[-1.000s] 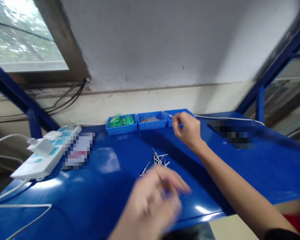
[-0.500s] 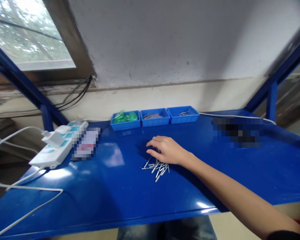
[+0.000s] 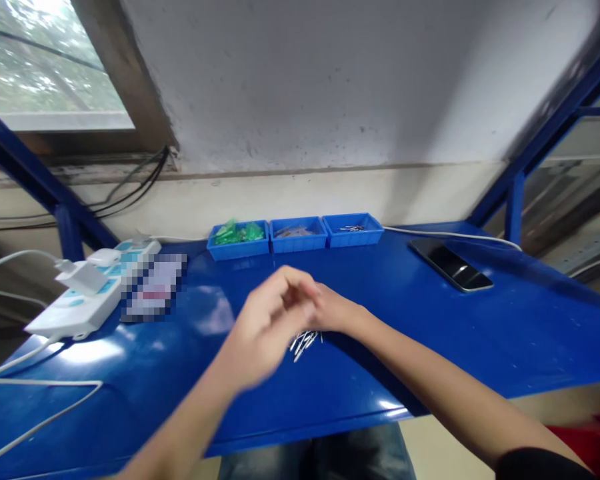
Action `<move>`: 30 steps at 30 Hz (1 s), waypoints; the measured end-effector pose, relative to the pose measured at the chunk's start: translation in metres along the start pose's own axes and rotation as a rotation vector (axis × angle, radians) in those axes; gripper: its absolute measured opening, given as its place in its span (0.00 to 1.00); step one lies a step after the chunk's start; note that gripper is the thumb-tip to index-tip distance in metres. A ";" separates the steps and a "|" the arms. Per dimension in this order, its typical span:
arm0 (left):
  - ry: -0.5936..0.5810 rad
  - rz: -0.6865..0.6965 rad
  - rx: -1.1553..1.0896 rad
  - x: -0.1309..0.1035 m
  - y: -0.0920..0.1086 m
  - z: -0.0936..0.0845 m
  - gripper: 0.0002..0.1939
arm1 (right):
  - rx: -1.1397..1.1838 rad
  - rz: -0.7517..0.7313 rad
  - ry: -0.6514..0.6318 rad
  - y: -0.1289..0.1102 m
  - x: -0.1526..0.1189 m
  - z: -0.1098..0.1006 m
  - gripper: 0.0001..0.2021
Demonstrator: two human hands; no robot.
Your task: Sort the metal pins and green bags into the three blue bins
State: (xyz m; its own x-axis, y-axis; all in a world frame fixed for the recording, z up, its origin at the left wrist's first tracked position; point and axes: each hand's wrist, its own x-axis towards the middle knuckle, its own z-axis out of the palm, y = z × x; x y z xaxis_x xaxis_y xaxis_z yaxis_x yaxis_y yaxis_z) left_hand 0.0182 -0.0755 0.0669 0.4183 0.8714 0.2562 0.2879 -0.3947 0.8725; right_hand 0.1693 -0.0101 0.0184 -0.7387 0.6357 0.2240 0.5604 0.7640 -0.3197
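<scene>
A small pile of thin silvery metal pieces (image 3: 305,343) lies on the blue table, partly covered by my hands. My left hand (image 3: 270,327) is above the pile's left side, slightly blurred, its fingers curled with the thumb close to them; whether it holds anything is hidden. Behind it, my right hand (image 3: 333,310) rests over the back of the pile, and its fingers are hidden by my left hand.
Three blue bins stand along the wall: one with green bags (image 3: 237,250), one with clear bags (image 3: 298,243), one with metal pins (image 3: 355,238). A phone (image 3: 453,265) lies right. A white power strip (image 3: 95,293), cables and a blurred flat object (image 3: 155,288) are left.
My left hand has come into view from the lower left and now overlaps my right hand's fingers. The view has shifted slightly to the right.
</scene>
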 end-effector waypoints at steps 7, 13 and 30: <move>0.024 -0.031 0.402 0.036 -0.079 -0.038 0.11 | -0.214 0.050 0.069 0.002 0.004 0.005 0.05; 0.107 0.049 0.552 0.019 -0.076 -0.034 0.09 | 0.002 0.081 0.203 0.003 0.003 0.002 0.06; 0.161 -0.020 0.304 -0.036 -0.008 -0.026 0.12 | -0.438 0.348 0.579 0.036 -0.004 -0.047 0.13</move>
State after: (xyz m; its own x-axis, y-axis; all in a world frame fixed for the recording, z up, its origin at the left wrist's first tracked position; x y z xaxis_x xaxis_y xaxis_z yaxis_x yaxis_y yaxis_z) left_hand -0.0216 -0.0960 0.0613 0.2757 0.9049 0.3243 0.5486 -0.4251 0.7200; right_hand 0.2099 0.0203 0.0497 -0.2509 0.7098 0.6582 0.9074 0.4093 -0.0955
